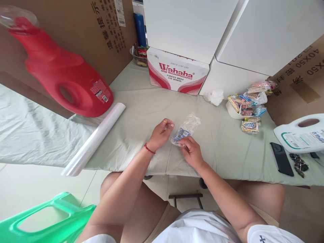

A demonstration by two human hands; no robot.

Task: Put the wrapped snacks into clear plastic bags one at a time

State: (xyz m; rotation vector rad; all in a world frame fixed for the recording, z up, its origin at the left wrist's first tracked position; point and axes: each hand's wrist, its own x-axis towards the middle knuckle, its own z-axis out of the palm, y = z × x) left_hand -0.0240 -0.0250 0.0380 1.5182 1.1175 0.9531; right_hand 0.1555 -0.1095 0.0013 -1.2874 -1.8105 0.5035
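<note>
The right hand (192, 152) pinches the near end of a clear plastic bag (191, 123) at mid-table, while the left hand (159, 135) curls just left of it, its grip unclear.

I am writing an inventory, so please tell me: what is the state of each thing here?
Clear bag: crumpled, blue-printed part, right hand pinching it
Left hand: curled beside the bag, contact unclear
Film roll: lying, wound up
Red bottle: clear cap on
White bowl: filled, packets heaped above rim
White plastic: crumpled
Phone: lying flat
Keys: bunched
Blue cylinder: upright
Wahaha carton: upright
</note>
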